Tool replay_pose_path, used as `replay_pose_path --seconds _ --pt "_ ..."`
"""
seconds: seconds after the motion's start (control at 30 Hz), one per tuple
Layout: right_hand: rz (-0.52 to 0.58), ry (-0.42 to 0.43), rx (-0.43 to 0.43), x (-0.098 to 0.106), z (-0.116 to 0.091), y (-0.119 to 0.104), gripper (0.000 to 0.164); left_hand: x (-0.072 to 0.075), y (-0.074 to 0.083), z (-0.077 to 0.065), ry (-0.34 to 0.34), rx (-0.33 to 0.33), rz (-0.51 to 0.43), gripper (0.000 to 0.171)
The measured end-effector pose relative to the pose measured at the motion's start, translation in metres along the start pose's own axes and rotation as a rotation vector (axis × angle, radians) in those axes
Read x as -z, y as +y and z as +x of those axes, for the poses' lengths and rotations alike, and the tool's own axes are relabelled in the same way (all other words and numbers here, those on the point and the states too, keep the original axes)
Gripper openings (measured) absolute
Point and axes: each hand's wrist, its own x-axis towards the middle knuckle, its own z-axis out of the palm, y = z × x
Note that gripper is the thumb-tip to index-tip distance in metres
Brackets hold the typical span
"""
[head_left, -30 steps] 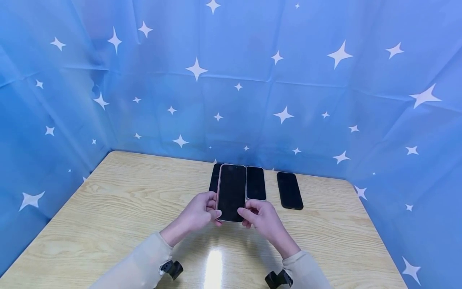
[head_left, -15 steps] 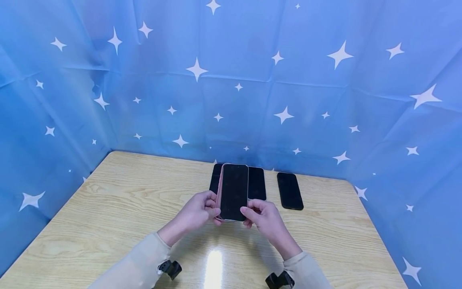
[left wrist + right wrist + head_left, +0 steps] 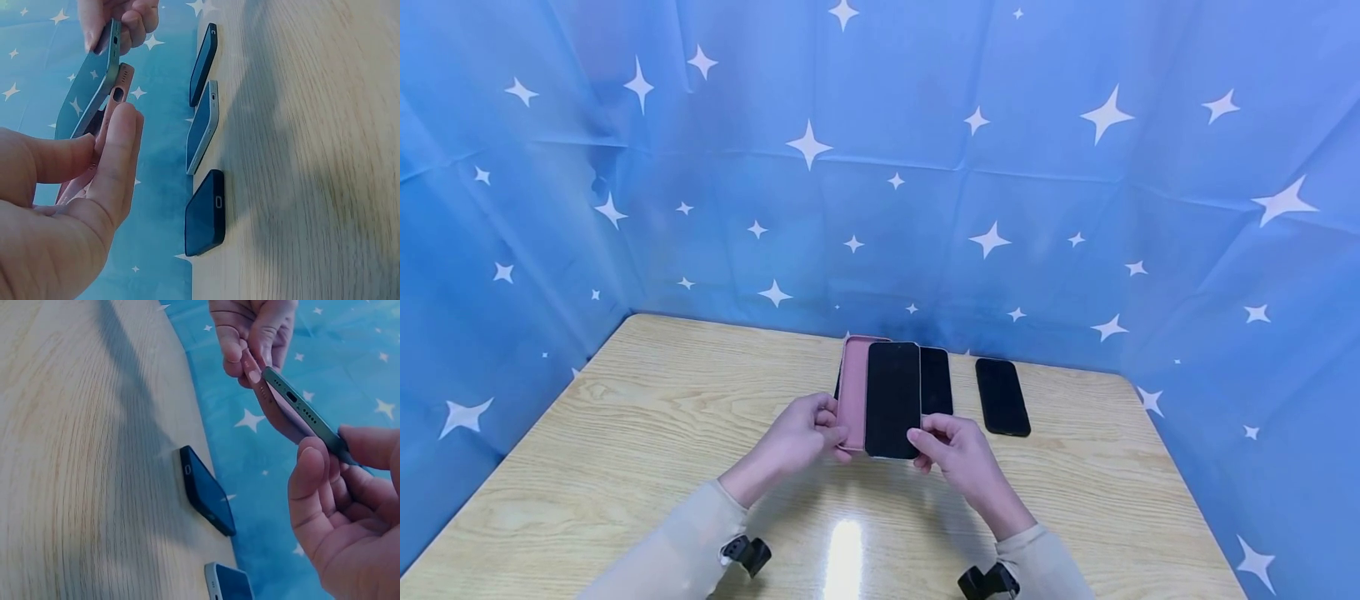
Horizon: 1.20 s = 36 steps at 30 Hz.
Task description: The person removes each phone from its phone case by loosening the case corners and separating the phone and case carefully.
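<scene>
pinching case (image 3: 852, 392) (pink) w/ l hand (image 3: 796, 435), phone (image 3: 892, 400) w/ r hand (image 3: 961, 460)

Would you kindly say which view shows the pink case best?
Head view: the pink case shows part of its inner face. The left wrist view shows its edge, partly behind the left hand; the right wrist view, its edge, partly behind the held phone.

The held phone (image 3: 892, 400) has a glossy, glass-like screen. The case (image 3: 852, 392) appears smooth, plastic-like. The tabletop (image 3: 700, 383) is glossy wood grain.
</scene>
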Motion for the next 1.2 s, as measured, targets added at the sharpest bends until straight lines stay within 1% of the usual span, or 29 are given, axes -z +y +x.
replay_pose_path --seconds 0.1,0.2,0.4,0.57,0.73,0.93,1.2 --pt "0.007 -0.010 0.003 0.001 0.000 0.001 0.021 0.002 -0.001 0.001 0.013 -0.004 0.000 0.015" --pt "0.011 -0.010 -0.006 0.002 -0.001 0.002 0.022 0.005 0.000 0.000 0.034 0.004 0.025 0.015" --pt "0.023 0.007 -0.044 0.005 -0.002 0.003 0.023 0.012 -0.001 -0.001 0.064 0.023 0.065 0.016" --pt "0.025 0.016 -0.044 0.009 -0.004 0.005 0.021 0.018 -0.003 -0.002 0.080 0.030 0.085 0.020" --pt "0.032 0.019 -0.045 0.014 -0.005 0.009 0.018 0.026 -0.004 -0.003 0.093 0.033 0.084 0.020" --pt "0.038 0.021 -0.046 0.019 -0.007 0.014 0.020 0.036 -0.005 -0.004 0.126 0.046 0.088 0.020" --pt "0.042 0.055 -0.074 0.025 -0.009 0.016 0.019 0.049 -0.009 -0.003 0.143 0.055 0.081 0.026"
